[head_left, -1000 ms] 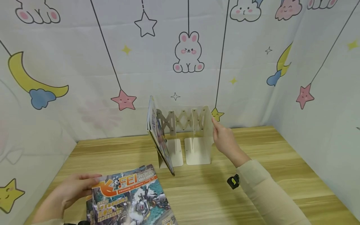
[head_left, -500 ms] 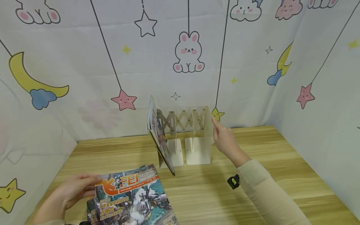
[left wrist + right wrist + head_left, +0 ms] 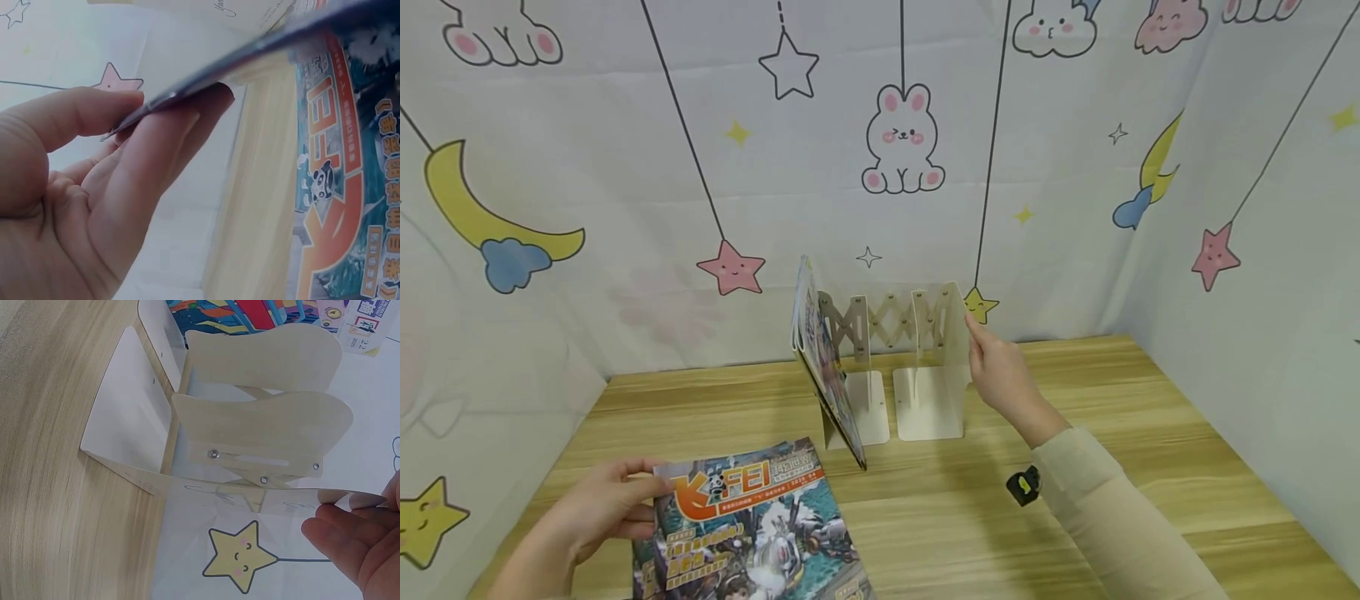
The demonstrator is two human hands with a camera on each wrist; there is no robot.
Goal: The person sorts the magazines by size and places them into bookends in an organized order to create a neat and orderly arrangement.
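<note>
My left hand (image 3: 602, 508) pinches the upper left corner of a magazine (image 3: 775, 533) with a teal cover, an orange logo and a panda. The left wrist view shows the thumb on one side of the pinched magazine (image 3: 250, 56) and fingers on the other. Another magazine (image 3: 643, 575) lies beneath it, mostly hidden. Farther back stands a cream metal expandable bookend (image 3: 928, 408) with crossed slats. My right hand (image 3: 1011, 375) grips its right end panel (image 3: 956, 342), fingers (image 3: 344, 531) against the outer face. Several magazines (image 3: 827, 367) lean in its left end.
The wood-grain table (image 3: 1075, 500) runs to a cartoon-printed cloth wall (image 3: 820, 167) behind and at the sides. The bookend stands close to the back cloth. A small black device (image 3: 1022, 485) is on the right wrist.
The top magazine has shifted slightly right, and the left fingers now curl more at its corner. The right hand and the bookend stay in place.
</note>
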